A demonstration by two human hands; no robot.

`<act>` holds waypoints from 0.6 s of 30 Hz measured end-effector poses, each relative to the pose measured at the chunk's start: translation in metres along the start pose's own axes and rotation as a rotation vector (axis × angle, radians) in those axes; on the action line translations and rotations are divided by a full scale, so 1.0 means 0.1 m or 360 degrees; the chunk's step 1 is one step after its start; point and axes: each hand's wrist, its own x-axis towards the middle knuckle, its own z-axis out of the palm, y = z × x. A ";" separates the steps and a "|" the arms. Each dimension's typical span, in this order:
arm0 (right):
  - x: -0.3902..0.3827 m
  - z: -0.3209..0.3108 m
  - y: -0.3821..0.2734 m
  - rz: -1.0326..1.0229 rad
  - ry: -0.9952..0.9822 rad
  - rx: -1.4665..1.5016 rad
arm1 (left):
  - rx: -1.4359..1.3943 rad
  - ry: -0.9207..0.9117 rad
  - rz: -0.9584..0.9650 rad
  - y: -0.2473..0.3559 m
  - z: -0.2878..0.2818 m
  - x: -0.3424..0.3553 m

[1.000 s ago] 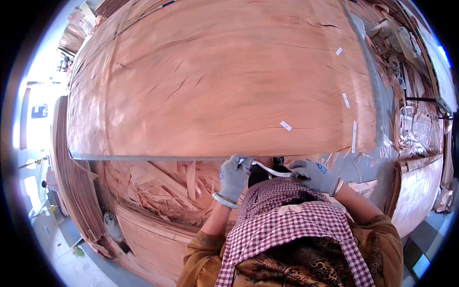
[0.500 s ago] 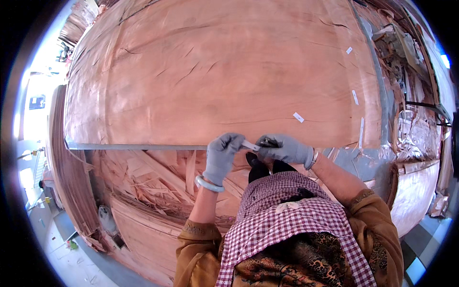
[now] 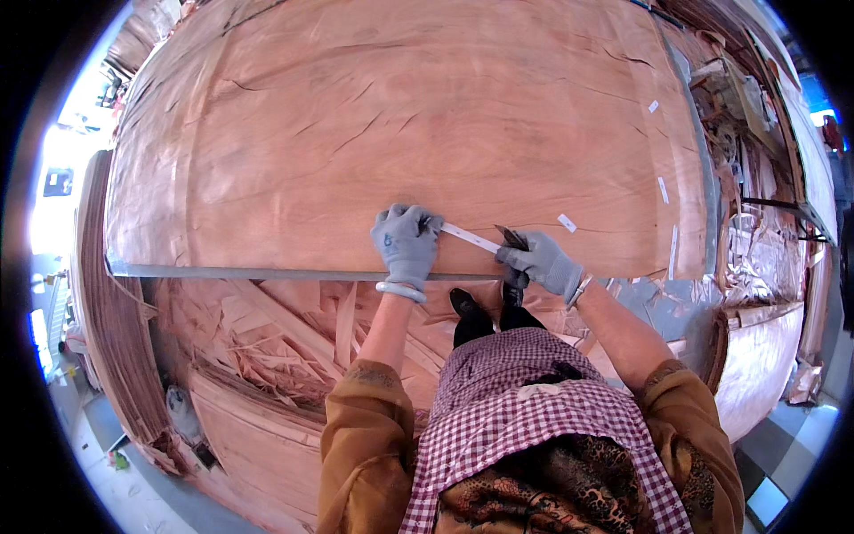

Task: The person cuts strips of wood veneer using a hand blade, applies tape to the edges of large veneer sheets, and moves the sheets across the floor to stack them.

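Note:
A strip of white tape [image 3: 470, 237] is stretched between my two gloved hands, just above the near edge of a wide reddish-brown wood veneer sheet [image 3: 409, 151]. My left hand [image 3: 407, 242], in a grey glove, pinches the strip's left end. At the other end my right hand [image 3: 543, 262], gloved the same way, is closed on the strip. A dark pointed blade-like tool [image 3: 511, 237] juts up from the right hand's fingers; its exact kind is unclear. Several short white tape pieces lie on the sheet to the right, one of them a tape piece [image 3: 567, 222] near my right hand.
Fine dark cracks [image 3: 358, 132] run across the veneer. Torn veneer scraps [image 3: 258, 325] lie below the near edge, beside a stack of veneer sheets [image 3: 111, 311] on the left. More scraps [image 3: 761, 254] pile up at the right. My shoe [image 3: 463, 303] shows beneath the edge.
My hands have moved apart and forward over the veneer, drawing out a longer length of white tape between them. The dark tool now points upward from my right hand.

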 end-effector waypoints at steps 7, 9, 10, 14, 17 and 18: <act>0.06 0.01 0.08 0.0104 0.0076 -0.0104 | 0.0064 0.0119 0.0435 -0.09 0.00 -0.17; 0.05 -0.01 0.08 0.0126 0.0057 -0.0084 | 0.0164 -0.0042 0.0690 -0.06 -0.05 -0.32; 0.04 -0.02 0.07 0.0142 0.0030 -0.0048 | 0.0191 -0.0158 0.0762 -0.04 -0.08 -0.37; -0.02 -0.02 0.02 -0.0035 0.0120 -0.0318 | 0.0371 -0.0483 0.0835 0.04 -0.19 -0.42; -0.10 0.09 -0.03 -0.0077 0.0230 -0.0574 | 0.0519 -0.0576 0.0875 0.07 -0.20 -0.36; -0.16 0.19 -0.03 -0.0264 0.0292 -0.0811 | 0.0569 -0.0576 0.0865 0.07 -0.19 -0.36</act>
